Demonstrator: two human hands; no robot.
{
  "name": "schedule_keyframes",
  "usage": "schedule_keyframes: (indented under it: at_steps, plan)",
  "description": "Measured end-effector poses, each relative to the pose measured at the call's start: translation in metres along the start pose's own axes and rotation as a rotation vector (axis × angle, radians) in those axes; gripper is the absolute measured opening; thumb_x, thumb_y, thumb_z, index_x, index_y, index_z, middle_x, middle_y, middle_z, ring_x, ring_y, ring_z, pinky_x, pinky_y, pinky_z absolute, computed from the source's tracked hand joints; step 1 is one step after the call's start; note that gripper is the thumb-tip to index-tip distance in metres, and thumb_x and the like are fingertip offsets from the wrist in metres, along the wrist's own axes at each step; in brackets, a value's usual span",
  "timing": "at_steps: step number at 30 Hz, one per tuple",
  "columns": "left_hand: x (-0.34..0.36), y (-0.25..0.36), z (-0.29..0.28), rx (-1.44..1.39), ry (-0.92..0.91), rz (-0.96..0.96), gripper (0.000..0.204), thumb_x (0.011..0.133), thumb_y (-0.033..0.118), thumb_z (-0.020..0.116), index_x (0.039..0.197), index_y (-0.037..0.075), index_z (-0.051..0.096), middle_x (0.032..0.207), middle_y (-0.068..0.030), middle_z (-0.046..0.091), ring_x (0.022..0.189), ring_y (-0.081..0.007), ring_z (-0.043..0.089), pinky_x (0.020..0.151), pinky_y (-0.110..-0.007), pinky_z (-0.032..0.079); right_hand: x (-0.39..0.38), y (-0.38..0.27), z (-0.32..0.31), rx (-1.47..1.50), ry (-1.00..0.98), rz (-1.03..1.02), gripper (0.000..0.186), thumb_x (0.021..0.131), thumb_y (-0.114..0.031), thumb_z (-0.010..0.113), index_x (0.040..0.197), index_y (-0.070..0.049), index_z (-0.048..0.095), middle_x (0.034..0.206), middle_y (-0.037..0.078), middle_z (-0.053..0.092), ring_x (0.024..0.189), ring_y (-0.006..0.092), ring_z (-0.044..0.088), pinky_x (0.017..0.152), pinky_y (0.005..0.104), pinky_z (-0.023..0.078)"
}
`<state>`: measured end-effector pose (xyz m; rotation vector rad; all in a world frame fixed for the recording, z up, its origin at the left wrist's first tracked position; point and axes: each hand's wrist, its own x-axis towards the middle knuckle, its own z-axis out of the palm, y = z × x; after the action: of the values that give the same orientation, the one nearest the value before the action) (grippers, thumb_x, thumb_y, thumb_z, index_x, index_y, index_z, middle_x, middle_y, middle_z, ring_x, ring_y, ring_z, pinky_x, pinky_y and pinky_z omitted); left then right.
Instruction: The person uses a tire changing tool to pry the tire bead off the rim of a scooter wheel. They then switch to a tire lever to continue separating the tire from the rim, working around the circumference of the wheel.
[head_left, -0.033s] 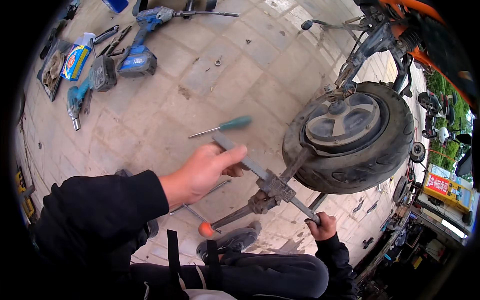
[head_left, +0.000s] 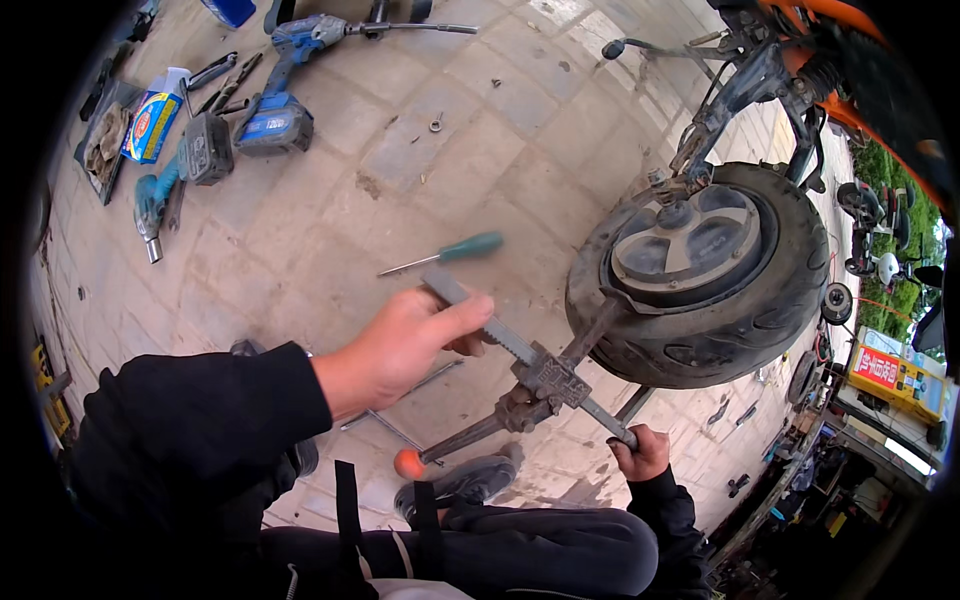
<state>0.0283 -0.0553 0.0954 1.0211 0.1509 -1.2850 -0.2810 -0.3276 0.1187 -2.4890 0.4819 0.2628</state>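
My left hand point(head_left: 410, 345) is wrapped round the upper part of a grey toothed steel bar point(head_left: 515, 340). My right hand point(head_left: 645, 455) grips the bar's lower end. The bar runs through a dirty metal slider block point(head_left: 555, 385), part of a tool with a lever ending in an orange ball point(head_left: 408, 463). Its flat arm point(head_left: 600, 325) reaches the rim edge of a scooter wheel point(head_left: 686, 236) with a black tyre point(head_left: 710, 360). A green-handled screwdriver point(head_left: 465, 246) lies on the paving just above my left hand.
Cordless impact tools point(head_left: 275, 125), wrenches point(head_left: 210, 72) and a blue-yellow box point(head_left: 150, 125) lie at upper left. The orange scooter frame point(head_left: 800, 50) occupies the upper right. Parked scooters point(head_left: 880, 230), a yellow sign board point(head_left: 900, 385) and cluttered shelving point(head_left: 830, 500) stand at the right. My shoe point(head_left: 450, 485) is below the tool.
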Motion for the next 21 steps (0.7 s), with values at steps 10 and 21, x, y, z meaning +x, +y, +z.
schedule_keyframes:
  at_steps: [10, 21]
  plan:
    - [-0.03, 0.026, 0.035, 0.006, 0.041, -0.006, 0.031, 0.094, 0.029, 0.06, 0.094, -0.001, 0.063, 0.088, -0.0097, 0.066, 0.076, -0.0136, 0.06, 0.072, -0.028, 0.048, 0.0, -0.03, -0.061, 0.161, -0.262, 0.16, 0.024, 0.075, -0.018, 0.075, 0.074, -0.003, 0.057, 0.052, 0.013, 0.052, 0.047, 0.0308, 0.055, 0.047, 0.0352, 0.042]
    - [-0.038, 0.017, 0.04, 0.082, 0.023, 0.03, 0.032, 0.095, 0.031, 0.058, 0.097, -0.001, 0.062, 0.093, -0.011, 0.066, 0.077, -0.0149, 0.059, 0.073, -0.029, 0.049, -0.016, -0.024, -0.02, -0.027, 0.107, 0.234, 0.025, 0.071, -0.015, 0.075, 0.066, 0.0, 0.057, 0.053, 0.015, 0.052, 0.047, 0.0302, 0.055, 0.047, 0.0358, 0.042]
